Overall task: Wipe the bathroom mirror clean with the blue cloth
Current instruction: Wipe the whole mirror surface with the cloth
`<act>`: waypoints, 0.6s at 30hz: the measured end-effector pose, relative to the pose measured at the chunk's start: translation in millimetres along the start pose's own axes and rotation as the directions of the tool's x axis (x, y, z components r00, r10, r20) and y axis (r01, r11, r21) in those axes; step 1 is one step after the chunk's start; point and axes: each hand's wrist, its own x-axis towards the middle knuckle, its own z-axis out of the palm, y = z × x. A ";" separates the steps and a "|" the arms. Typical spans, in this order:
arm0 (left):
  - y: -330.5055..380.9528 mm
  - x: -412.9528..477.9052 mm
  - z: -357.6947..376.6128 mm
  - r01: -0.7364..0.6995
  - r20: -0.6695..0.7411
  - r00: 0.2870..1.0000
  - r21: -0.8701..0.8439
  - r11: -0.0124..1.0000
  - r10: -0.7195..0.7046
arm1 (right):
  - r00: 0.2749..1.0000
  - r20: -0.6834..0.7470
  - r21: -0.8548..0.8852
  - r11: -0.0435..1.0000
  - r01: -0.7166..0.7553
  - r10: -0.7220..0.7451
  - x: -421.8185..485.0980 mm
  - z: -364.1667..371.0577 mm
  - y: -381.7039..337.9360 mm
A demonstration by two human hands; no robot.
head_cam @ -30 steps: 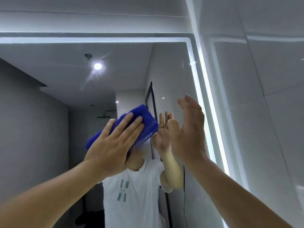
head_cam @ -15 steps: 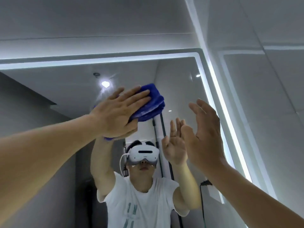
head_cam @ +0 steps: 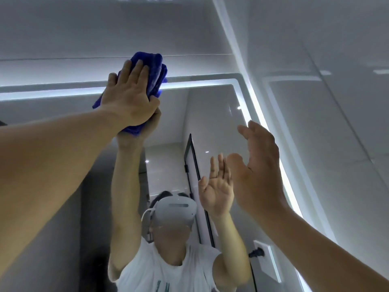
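— Where is the left hand (head_cam: 130,98)?
— Up at 11 o'clock in the picture. It is flat, with straight fingers. It presses a thick, folded, fuzzy blue cloth (head_cam: 154,66) on the wall.
— Where on the wall is the cloth?
— Right over the top edge of the big flat glass bathroom mirror (head_cam: 212,119). The cloth covers a bit of the bright white light strip (head_cam: 210,82) that runs round the mirror. It pokes out past the fingertips toward 12 o'clock and under the heel of the hand toward 6 o'clock.
— And the right hand (head_cam: 260,173)?
— It is at 4 o'clock, held up, loose and holding nothing. Its fingers point to 12 o'clock. I cannot tell if it touches the glass.
— What shows in the mirror?
— At 6 o'clock, a person in a white T-shirt (head_cam: 147,277) with a white plastic headset (head_cam: 174,209), both arms up. At 3 o'clock from the mirror are shiny pale grey wall tiles (head_cam: 336,123).
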 end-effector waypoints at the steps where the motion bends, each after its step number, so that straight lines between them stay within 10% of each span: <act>1: 4.9 -5.5 0.3 -0.028 -0.007 1.000 0.011 1.000 0.028 | 1.000 -0.001 -0.002 1.000 -0.006 0.006 -0.9 -2.8 -0.3; 18: 76.1 -143.5 28.8 -0.598 0.084 0.798 -0.009 0.801 0.597 | 0.996 0.059 -0.186 0.981 -0.053 0.065 5.7 -51.3 -10.4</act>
